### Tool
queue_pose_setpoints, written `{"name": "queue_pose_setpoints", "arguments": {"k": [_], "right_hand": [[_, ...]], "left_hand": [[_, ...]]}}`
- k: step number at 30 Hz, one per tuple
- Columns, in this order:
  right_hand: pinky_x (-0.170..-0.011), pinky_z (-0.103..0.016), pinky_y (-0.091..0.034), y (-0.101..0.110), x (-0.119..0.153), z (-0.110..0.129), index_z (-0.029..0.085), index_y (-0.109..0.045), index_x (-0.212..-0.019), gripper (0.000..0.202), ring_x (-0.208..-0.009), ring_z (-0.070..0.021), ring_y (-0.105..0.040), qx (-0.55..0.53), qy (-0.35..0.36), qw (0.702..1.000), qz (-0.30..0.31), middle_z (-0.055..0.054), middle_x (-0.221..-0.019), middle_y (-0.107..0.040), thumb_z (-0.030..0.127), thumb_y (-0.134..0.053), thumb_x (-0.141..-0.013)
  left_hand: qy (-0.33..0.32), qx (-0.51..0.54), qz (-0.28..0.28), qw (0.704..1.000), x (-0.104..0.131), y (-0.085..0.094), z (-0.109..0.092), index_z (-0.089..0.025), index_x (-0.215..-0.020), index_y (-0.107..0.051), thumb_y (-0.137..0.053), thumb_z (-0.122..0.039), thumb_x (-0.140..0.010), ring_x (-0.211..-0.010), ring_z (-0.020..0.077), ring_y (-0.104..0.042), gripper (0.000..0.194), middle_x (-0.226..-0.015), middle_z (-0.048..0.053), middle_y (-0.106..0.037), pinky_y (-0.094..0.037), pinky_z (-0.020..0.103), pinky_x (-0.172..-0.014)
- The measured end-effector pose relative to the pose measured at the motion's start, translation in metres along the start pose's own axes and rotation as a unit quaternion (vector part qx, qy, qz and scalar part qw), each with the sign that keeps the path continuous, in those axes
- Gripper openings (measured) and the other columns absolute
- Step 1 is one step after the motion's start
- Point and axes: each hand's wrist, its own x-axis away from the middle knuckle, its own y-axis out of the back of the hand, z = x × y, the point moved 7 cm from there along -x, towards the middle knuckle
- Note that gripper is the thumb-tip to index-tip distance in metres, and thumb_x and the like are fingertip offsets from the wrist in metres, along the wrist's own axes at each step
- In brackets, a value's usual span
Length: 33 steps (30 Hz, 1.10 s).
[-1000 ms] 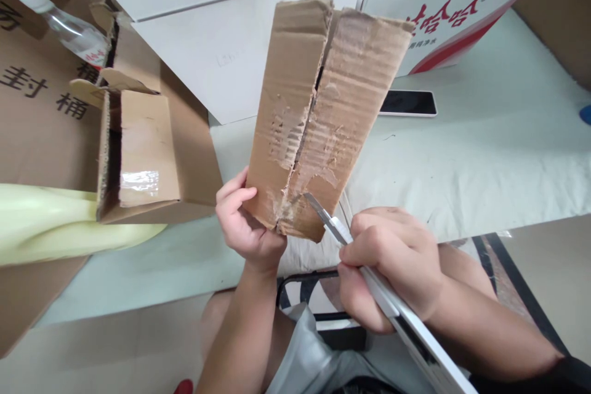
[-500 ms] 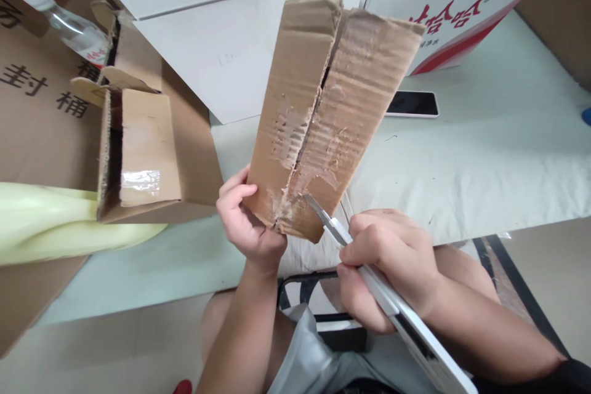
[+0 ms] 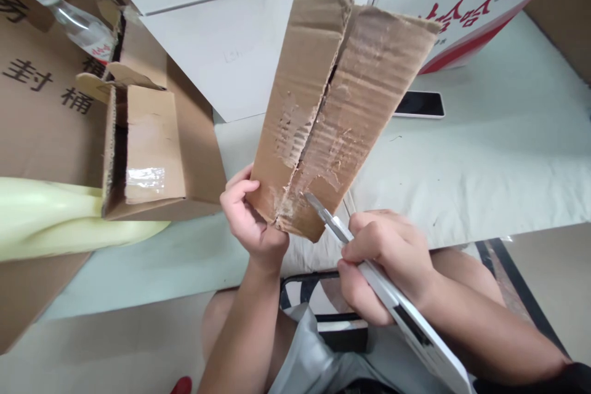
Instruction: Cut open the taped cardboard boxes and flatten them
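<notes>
My left hand [image 3: 256,212] grips the lower left corner of a brown cardboard box [image 3: 364,92], thumb on its near face. The box is tilted up above the table, and a seam runs down its middle between two flaps. Torn paper patches and ragged edges line that seam. In my right hand [image 3: 388,258] is a white utility knife [image 3: 397,298] with its blade out. The blade tip is at the lower part of the box, right of the seam; I cannot tell whether it touches the cardboard.
An open cardboard carton [image 3: 198,154] stands at the left, beside a clear plastic bottle [image 3: 74,18] and a pale yellow object [image 3: 50,218]. White boxes [image 3: 258,55] line the back. A phone [image 3: 420,104] lies on the pale green cloth [image 3: 489,166], right of the held box.
The whole view has shifted slightly, moving the surroundings a little to the right. Both hands keep their holds, and the knife tip stays near the same spot on the box.
</notes>
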Motion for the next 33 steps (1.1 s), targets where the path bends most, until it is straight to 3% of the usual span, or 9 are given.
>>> {"name": "queue_pose_setpoints", "arguments": {"k": [15,22,33], "right_hand": [[-0.048,-0.03,-0.019,0.0044,-0.0002,-0.0006,0.025,-0.036,-0.084,0.031,-0.054,-0.0093,-0.018,-0.007,-0.007,1.0,0.005,0.007,-0.068,-0.025,0.003,-0.048,-0.065],[-0.048,-0.029,-0.018,0.0041,-0.0003,-0.002,0.026,-0.036,-0.083,0.031,-0.052,-0.0096,-0.018,-0.013,-0.005,1.0,0.004,0.008,-0.067,-0.024,0.003,-0.049,-0.065],[-0.047,-0.027,-0.02,0.0018,-0.0014,0.0008,0.026,-0.036,-0.08,0.029,-0.049,-0.0089,-0.02,-0.033,0.003,0.999,0.011,0.009,-0.064,-0.027,0.004,-0.047,-0.065]], "left_hand": [[0.004,-0.003,0.006,1.0,0.0021,0.0,0.0044,-0.024,-0.119,-0.054,-0.073,-0.069,-0.084,-0.115,0.0283,-0.069,0.06,-0.128,0.013,-0.066,-0.055,0.044,-0.093],[-0.001,0.032,0.004,0.999,0.0016,0.0001,0.0037,-0.024,-0.121,-0.057,-0.08,-0.056,-0.082,-0.116,0.0269,-0.069,0.055,-0.128,0.012,-0.067,-0.054,0.041,-0.093],[0.004,0.018,0.002,1.0,0.0021,0.0006,0.0049,-0.024,-0.119,-0.057,-0.076,-0.068,-0.082,-0.114,0.0276,-0.07,0.06,-0.127,0.012,-0.068,-0.055,0.042,-0.093]]}}
